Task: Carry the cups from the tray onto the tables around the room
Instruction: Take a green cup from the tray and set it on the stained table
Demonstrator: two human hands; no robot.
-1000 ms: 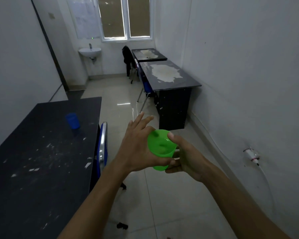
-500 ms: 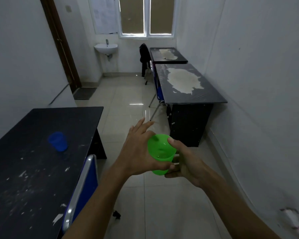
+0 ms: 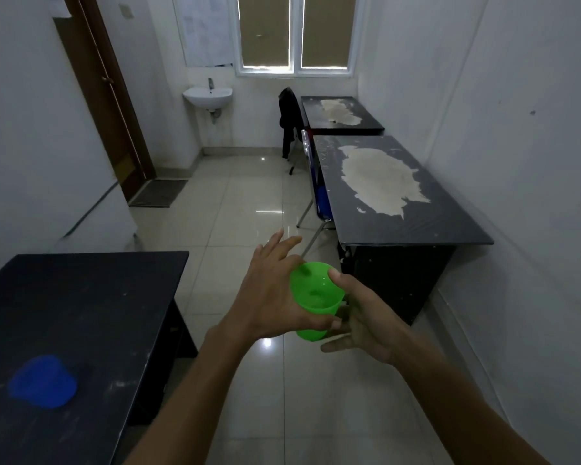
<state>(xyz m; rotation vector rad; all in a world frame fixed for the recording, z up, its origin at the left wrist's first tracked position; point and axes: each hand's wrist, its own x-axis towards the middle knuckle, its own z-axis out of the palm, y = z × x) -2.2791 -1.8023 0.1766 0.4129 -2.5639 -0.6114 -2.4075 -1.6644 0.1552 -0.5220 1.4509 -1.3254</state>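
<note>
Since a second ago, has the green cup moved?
Yes. The green cup, held in both hands, has been carried forward, closer to the right-hand table.

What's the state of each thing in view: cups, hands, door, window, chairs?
green cup: upright, in the air, held between both hands
left hand: thumb across the cup's side, fingers spread
right hand: grips the cup, thumb on the rim
blue cup: on the left table, blurred
door: closed
window: closed
blue chair: pushed against the right table
</note>
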